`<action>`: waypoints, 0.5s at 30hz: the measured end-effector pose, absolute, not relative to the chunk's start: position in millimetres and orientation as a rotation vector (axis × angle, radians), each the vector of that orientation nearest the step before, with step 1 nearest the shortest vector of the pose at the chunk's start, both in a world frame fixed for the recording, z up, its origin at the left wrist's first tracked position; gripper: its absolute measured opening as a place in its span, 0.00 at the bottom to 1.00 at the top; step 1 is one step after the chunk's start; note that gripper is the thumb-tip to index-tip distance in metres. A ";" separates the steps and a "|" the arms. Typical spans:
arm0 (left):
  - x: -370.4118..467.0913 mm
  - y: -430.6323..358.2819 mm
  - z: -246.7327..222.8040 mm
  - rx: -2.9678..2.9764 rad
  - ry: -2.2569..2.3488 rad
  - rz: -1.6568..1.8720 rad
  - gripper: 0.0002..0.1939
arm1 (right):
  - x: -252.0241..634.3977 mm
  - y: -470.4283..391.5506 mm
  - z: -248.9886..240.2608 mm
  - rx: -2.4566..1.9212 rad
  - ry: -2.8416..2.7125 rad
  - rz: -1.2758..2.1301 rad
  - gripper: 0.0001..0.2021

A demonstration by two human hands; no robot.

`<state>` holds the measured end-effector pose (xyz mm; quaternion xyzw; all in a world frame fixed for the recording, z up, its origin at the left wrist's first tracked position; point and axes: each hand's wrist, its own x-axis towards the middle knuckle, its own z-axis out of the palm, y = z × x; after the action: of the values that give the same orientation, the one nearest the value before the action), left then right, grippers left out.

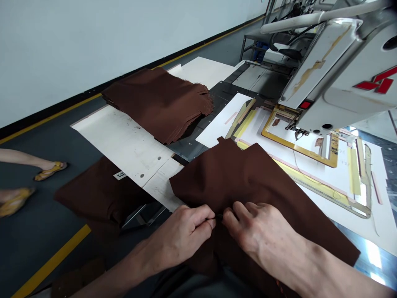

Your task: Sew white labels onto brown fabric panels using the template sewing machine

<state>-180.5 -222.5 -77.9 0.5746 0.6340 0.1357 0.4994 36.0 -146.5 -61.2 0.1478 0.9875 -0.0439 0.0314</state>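
A brown fabric piece (248,178) with a notched far edge lies partly on the table and hangs over its near edge toward my body. My left hand (189,231) is closed, with thumb and fingers pinching the fabric near its lower middle. Close beside it, my right hand (260,227) has its fingers curled down onto the same cloth. In the small gap between my fingertips a thin dark line shows, too small to make out. The fingertips of my right hand are partly hidden.
A stack of brown fabric pieces (161,99) lies on a white board (124,136). More brown fabric (102,194) hangs lower left. At right stands a sewing machine (341,82) over a yellow frame (297,145) and a taped white template (322,182). A person's sandalled foot (51,170) is at left.
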 end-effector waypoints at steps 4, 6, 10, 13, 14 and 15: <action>-177.8 -219.3 -77.0 1.402 1.497 0.321 0.15 | 36.1 -147.6 -61.6 0.441 3.023 -0.110 0.07; -177.9 -218.2 -76.4 1.397 1.468 0.317 0.16 | 36.6 -146.6 -64.8 0.423 3.024 -0.114 0.06; -182.4 -216.8 -73.0 1.309 1.429 0.329 0.15 | 40.2 -139.3 -71.0 0.523 3.120 -0.277 0.07; -183.7 -214.5 -68.9 1.232 1.417 0.357 0.14 | 42.1 -129.7 -71.2 0.785 3.153 -0.664 0.12; -182.7 -213.4 -67.7 1.220 1.419 0.360 0.14 | 41.6 -125.9 -71.4 0.878 3.145 -0.788 0.12; -181.1 -212.2 -66.9 1.213 1.425 0.362 0.14 | 40.5 -121.8 -72.4 0.960 3.139 -0.881 0.12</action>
<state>-181.1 -212.2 -66.9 0.5188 0.6095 0.1548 0.5791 40.5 -121.8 -72.4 0.2802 0.9160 -0.2570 -0.1284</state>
